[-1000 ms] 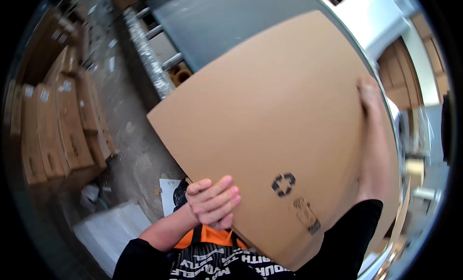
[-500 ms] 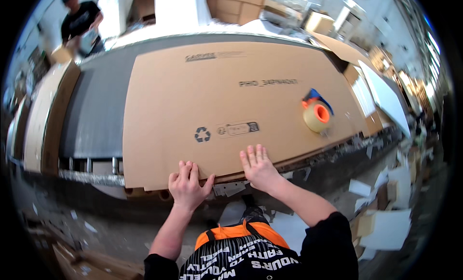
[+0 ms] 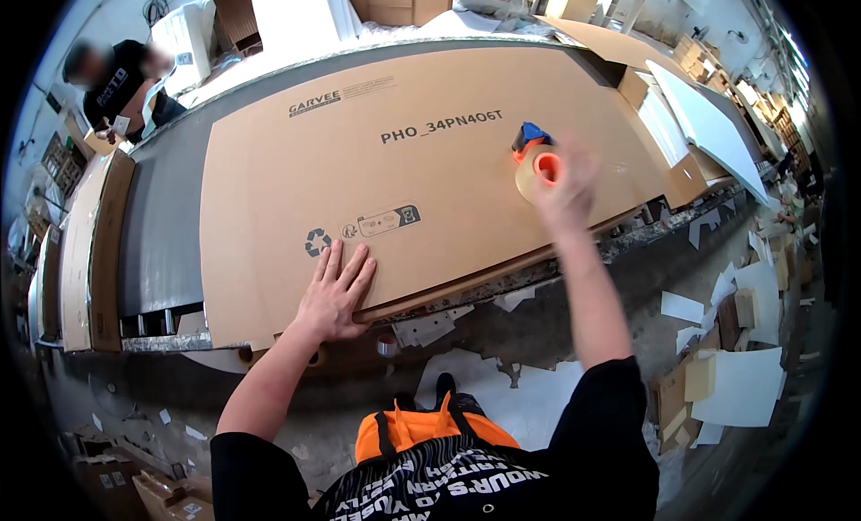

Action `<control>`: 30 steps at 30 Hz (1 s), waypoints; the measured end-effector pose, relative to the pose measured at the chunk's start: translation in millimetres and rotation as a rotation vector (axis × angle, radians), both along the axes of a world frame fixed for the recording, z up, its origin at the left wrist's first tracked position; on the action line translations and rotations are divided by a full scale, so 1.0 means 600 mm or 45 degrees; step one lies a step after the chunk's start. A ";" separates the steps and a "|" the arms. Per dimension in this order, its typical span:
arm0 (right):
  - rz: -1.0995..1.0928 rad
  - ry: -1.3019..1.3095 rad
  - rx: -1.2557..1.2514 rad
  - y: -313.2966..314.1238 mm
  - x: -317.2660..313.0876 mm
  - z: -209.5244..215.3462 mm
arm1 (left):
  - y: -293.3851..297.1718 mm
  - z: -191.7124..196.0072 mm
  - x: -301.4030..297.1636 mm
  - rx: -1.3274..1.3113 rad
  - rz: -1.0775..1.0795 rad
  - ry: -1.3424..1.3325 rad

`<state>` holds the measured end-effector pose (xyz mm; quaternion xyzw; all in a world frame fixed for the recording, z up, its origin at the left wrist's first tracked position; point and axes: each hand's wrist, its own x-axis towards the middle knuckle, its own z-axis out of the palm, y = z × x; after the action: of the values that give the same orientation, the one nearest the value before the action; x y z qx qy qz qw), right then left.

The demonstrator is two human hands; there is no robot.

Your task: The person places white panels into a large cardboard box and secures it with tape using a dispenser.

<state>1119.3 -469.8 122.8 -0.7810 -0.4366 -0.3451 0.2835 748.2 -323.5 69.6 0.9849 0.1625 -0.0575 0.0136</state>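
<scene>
A large flat brown carton [image 3: 448, 185] lies across the belt in front of me, with dark printing and symbols on its top. My left hand [image 3: 336, 292] rests flat near the carton's front edge, fingers spread, just below the printed recycling mark. On the carton's right half sits a tape dispenser [image 3: 526, 173], blue and orange, holding a roll of tan tape on an orange core. Right beside the roll is my right hand [image 3: 574, 189], smeared by motion. Its fingers overlap the dispenser's right side, and whether they grip it cannot be made out.
Grey conveyor belt [image 3: 161, 230] shows left of the carton, with tall brown boxes [image 3: 90, 261] beyond. At right stands an open box with white panels [image 3: 704, 126]. A co-worker [image 3: 121, 86] stands at the far left. White scraps [image 3: 740, 386] litter the floor at right.
My right hand has left the carton's front edge and moved up and right to the tape dispenser. My left hand has slid further onto the carton and flattened. The whole view has shifted.
</scene>
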 end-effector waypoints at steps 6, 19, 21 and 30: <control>-0.294 0.875 -0.972 0.009 0.191 -0.001 | 0.005 -0.002 0.003 -0.043 -0.051 -0.072; 0.227 1.187 -0.695 0.067 -0.144 0.137 | 0.018 -0.014 -0.021 -0.074 -0.124 -0.251; 0.137 0.992 -0.974 0.108 -0.196 0.162 | 0.019 -0.026 -0.018 -0.003 -0.135 -0.245; 0.129 0.817 -1.650 0.043 -0.236 0.099 | 0.019 -0.025 -0.027 -0.047 -0.124 -0.175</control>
<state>977.6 -443.7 182.4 -0.8338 -0.4843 0.2427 -0.1067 732.2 -311.9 54.6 0.9929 0.1118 0.0066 0.0400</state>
